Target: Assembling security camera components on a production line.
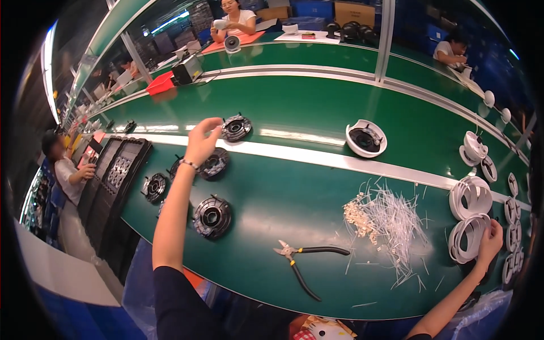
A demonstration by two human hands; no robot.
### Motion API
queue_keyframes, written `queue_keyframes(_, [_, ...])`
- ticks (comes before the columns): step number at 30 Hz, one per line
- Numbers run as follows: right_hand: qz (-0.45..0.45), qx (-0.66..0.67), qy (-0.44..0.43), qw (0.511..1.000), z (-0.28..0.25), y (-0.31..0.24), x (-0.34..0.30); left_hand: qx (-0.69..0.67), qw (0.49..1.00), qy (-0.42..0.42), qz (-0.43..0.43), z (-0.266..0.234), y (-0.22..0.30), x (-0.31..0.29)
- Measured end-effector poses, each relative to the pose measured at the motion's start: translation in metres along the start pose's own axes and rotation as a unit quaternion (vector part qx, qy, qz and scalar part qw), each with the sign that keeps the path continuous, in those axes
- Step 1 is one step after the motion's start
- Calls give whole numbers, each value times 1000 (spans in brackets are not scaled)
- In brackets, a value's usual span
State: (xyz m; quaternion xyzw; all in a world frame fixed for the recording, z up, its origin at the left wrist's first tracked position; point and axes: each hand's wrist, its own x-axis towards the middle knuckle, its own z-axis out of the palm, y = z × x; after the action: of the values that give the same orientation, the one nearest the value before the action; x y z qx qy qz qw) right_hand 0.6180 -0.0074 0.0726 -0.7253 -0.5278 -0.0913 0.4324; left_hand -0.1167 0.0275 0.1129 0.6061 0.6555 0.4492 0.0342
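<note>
My left hand (203, 141) reaches to the far belt, its fingers closed at the left edge of a black round part with a ringed centre (236, 128). Beneath and beside that forearm lie more such parts, among them one black part (212, 217) nearer me and another (154, 187) to its left. At the right, my right hand (491, 242) grips the right rim of a white ring-shaped housing (468, 239). Its fingertips are partly hidden by the rim. Just beyond it sits another white housing (470, 198).
Cutting pliers (306, 255) lie with handles spread near the front edge. Beside them is a pile of clear cable ties (394, 226). A white housing with a black insert (366, 139) rests on the belt (306, 105). Black trays (116, 170) stand left, near a co-worker (68, 170).
</note>
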Motion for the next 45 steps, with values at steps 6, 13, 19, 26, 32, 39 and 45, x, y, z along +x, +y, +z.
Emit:
queue_keyframes(6, [-75,-72,50,993,20,-42,-10,-4,995,-43,-86,-40,-69,-37])
queue_keyframes(13, [-60,-44,104,992,-6,-44,11,-62,993,-85,-48,-30,-113,-24])
queue_keyframes(19, [-80,102,74,989,-47,-145,-32,191,947,-258,-15,-9,-69,-34])
queue_keyframes(26, [-219,201,-207,932,-12,-224,-128,284,941,-182,-21,18,-64,-34])
queue_keyframes(32, [-180,266,-398,859,32,-253,-174,310,940,-7,-144,-11,-94,-19])
queue_keyframes(39, [-237,121,-394,880,55,-256,-194,338,886,-130,-289,19,-75,-13])
queue_keyframes(45, [-374,110,-483,784,33,-294,-193,185,981,-5,-60,32,-42,-12])
